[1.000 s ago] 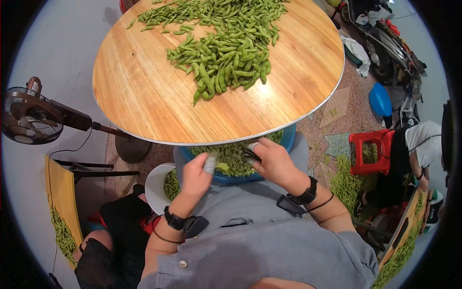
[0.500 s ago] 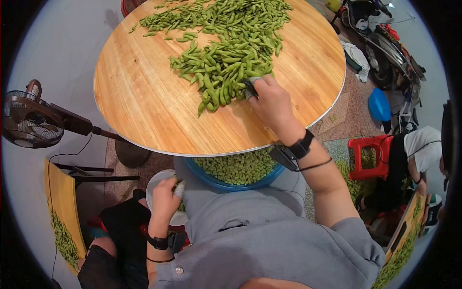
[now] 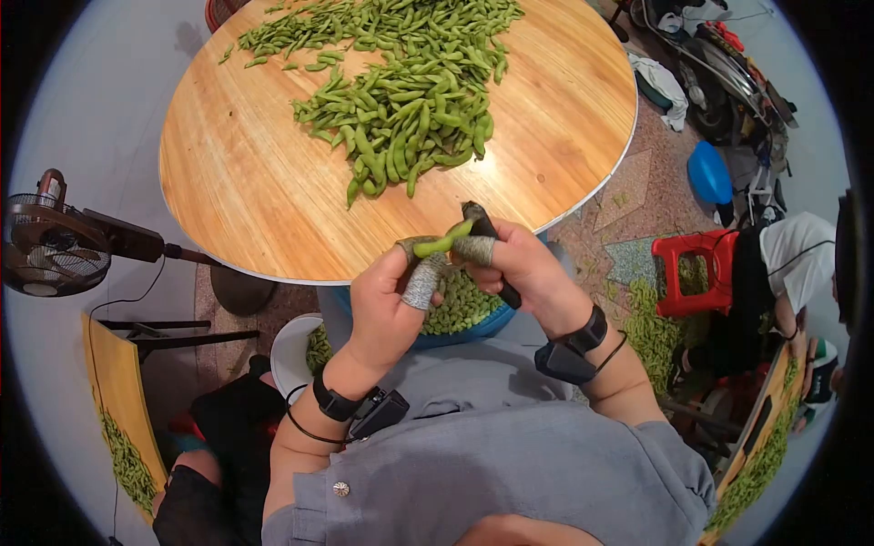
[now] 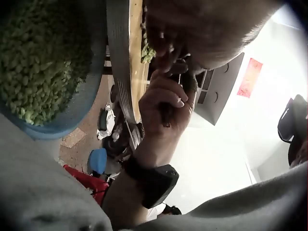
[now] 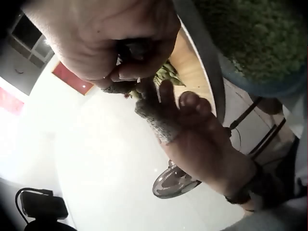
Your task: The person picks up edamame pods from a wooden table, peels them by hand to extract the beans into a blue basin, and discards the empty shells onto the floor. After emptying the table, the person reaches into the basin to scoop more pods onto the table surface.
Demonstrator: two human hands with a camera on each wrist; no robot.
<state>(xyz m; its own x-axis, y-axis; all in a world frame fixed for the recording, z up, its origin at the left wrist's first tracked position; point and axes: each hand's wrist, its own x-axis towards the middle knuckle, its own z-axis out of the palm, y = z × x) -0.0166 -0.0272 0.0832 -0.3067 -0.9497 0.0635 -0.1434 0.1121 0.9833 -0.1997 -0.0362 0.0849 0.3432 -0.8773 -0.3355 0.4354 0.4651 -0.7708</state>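
In the head view a green soybean pod (image 3: 443,241) is held out between both hands, above the near edge of the round wooden table. My left hand (image 3: 373,305) pinches its left end, with grey wrap on the thumb and a finger. At the pod's other end is my right hand (image 3: 537,273), its thumb wrapped too. That hand grips a slim dark-handled tool (image 3: 477,217), whose working end is mostly hidden by fingers. Below the hands stands a blue basin (image 3: 496,320) full of shelled beans (image 3: 460,305).
A heap of pods (image 3: 410,109) covers the far middle of the round table (image 3: 237,191). Left of the basin stands a white bucket (image 3: 289,350). Farther out are a fan (image 3: 68,232), a red stool (image 3: 663,273) and two people seated at side tables.
My right hand reached to the pod heap, then came back to meet the left hand over the basin, where a pod is now held. The left hand returned from the white bucket.
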